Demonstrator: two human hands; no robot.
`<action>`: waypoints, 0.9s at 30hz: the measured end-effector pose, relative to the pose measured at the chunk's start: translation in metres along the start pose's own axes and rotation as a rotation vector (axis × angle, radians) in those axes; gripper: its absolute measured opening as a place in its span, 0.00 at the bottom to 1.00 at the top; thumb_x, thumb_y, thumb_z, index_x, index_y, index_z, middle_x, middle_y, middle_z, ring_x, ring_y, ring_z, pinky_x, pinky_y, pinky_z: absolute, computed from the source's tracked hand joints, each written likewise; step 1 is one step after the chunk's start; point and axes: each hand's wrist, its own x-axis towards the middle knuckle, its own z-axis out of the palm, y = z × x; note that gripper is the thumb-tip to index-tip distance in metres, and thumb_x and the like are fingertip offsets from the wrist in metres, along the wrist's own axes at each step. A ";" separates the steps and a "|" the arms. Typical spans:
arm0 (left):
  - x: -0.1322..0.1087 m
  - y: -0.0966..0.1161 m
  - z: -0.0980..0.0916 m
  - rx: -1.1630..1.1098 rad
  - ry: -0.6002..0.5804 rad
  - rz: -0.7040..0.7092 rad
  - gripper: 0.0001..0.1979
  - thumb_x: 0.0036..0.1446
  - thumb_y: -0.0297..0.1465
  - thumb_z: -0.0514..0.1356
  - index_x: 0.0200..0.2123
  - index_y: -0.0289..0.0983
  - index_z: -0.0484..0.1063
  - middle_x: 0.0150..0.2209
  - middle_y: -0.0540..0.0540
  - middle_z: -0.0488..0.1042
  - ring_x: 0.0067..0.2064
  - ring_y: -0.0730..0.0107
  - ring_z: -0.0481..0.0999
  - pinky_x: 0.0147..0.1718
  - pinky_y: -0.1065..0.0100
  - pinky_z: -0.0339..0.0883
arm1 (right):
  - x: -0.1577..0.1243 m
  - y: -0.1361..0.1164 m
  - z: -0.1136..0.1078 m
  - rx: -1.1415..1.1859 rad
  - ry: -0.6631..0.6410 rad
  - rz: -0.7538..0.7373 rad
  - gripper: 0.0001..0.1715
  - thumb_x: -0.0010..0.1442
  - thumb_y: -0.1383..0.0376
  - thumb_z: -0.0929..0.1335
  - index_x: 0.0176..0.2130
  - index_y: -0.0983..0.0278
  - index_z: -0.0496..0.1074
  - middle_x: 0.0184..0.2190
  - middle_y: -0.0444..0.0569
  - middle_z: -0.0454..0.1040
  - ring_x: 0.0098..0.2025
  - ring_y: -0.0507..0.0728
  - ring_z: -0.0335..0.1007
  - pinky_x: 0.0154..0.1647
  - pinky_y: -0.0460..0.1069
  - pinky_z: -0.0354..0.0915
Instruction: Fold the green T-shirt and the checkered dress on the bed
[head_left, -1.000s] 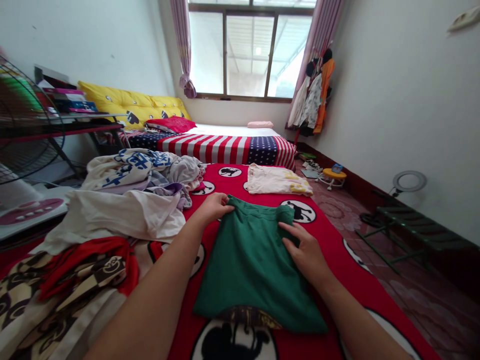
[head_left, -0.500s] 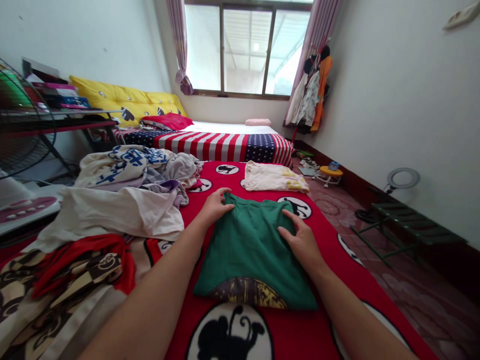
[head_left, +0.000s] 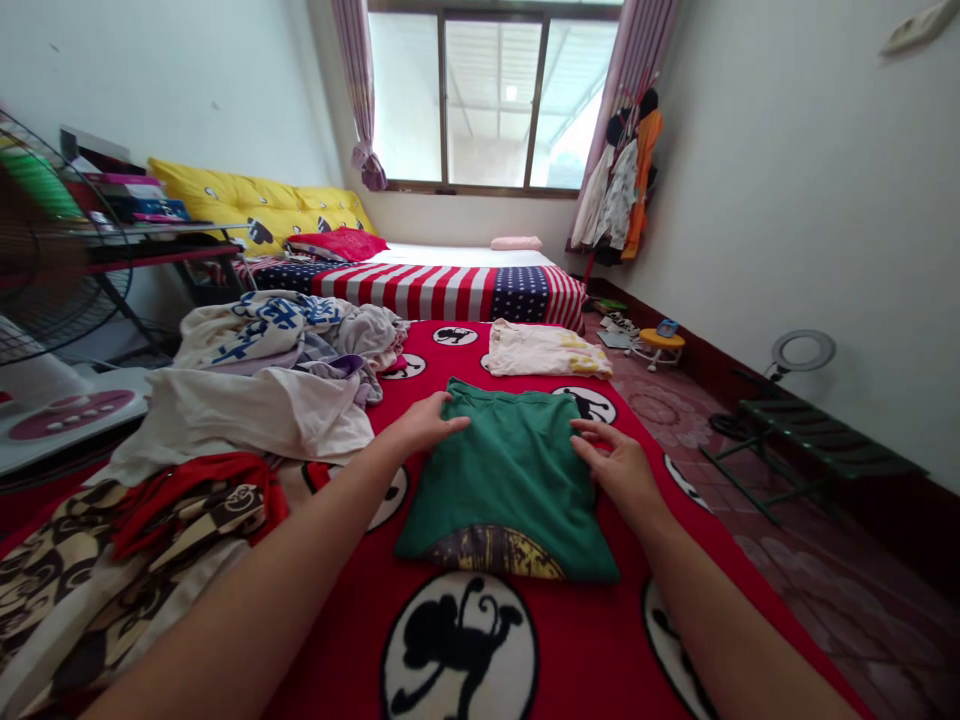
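Observation:
A folded green shirt (head_left: 510, 460) lies flat on the red blanket (head_left: 577, 640), part of a dark and yellow print showing along its near edge. At the shirt's upper left corner is my left hand (head_left: 427, 425), its thumb over the fabric and its fingers apart from the thumb. My right hand (head_left: 615, 460) rests by the upper right edge, fingers spread and fingertips at the cloth. Neither hand has the fabric gathered in it. Beyond the shirt lies a folded cream garment (head_left: 544, 350) with yellow patches.
Loose clothes, among them a white garment (head_left: 255, 410) and a brown patterned one (head_left: 195, 530), are heaped on the left. A fan (head_left: 52, 250) stands at far left. On the right floor are a green folding stool (head_left: 825, 435) and a ring light (head_left: 802, 350).
My right hand has shifted outward from the top of the shirt to its right edge. My left hand has slid slightly down the left side. The camera view has shifted a little.

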 end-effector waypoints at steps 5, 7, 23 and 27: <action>-0.058 0.002 -0.014 -0.011 -0.234 0.127 0.44 0.39 0.43 0.69 0.61 0.44 0.63 0.37 0.47 0.76 0.35 0.63 0.74 0.28 0.73 0.62 | -0.010 -0.014 -0.019 -0.139 -0.305 -0.016 0.23 0.48 0.56 0.72 0.42 0.65 0.78 0.24 0.45 0.70 0.22 0.50 0.63 0.18 0.43 0.60; -0.080 -0.001 -0.015 0.024 -0.320 0.175 0.40 0.41 0.40 0.69 0.60 0.47 0.65 0.36 0.50 0.76 0.33 0.65 0.73 0.28 0.74 0.61 | -0.012 -0.015 -0.023 -0.149 -0.394 -0.025 0.22 0.46 0.59 0.73 0.41 0.65 0.79 0.22 0.43 0.69 0.23 0.50 0.63 0.19 0.43 0.59; -0.058 0.047 0.018 0.544 0.015 0.294 0.22 0.58 0.41 0.57 0.54 0.41 0.72 0.57 0.37 0.68 0.55 0.51 0.70 0.52 0.58 0.63 | -0.009 0.003 -0.015 -0.258 -0.319 -0.047 0.13 0.50 0.57 0.70 0.32 0.64 0.77 0.19 0.42 0.66 0.21 0.51 0.62 0.19 0.44 0.56; -0.038 0.036 0.063 0.488 -0.023 0.426 0.28 0.64 0.46 0.48 0.64 0.43 0.58 0.67 0.39 0.53 0.67 0.50 0.50 0.62 0.46 0.45 | -0.009 0.008 -0.011 -0.288 -0.222 -0.076 0.13 0.50 0.57 0.70 0.31 0.63 0.78 0.21 0.44 0.69 0.25 0.53 0.65 0.24 0.46 0.60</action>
